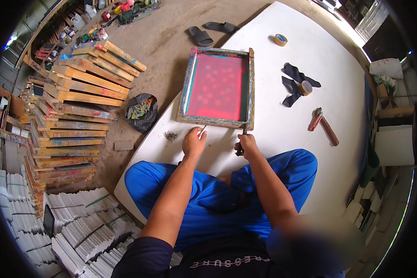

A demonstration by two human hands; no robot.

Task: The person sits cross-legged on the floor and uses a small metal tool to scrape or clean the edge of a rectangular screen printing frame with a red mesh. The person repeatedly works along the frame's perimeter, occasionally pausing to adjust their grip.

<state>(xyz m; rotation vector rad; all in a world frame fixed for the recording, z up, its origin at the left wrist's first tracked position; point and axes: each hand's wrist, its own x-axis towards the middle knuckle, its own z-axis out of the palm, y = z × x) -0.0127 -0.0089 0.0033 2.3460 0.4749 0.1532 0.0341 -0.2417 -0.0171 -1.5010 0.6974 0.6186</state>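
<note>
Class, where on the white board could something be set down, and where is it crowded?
The white board is bare between the framed screen and the red-handled tool, and between the black cloth and the board's right edge. It is crowded at the screen's near edge, where the left hand and right hand hold tools.

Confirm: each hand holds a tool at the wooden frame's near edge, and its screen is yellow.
Wrong colour: the head view shows a mostly pinkish-red screen, not yellow. The rest holds: the left hand has a slim tool and the right hand a dark tool, at the near edge of the wooden frame.
</note>
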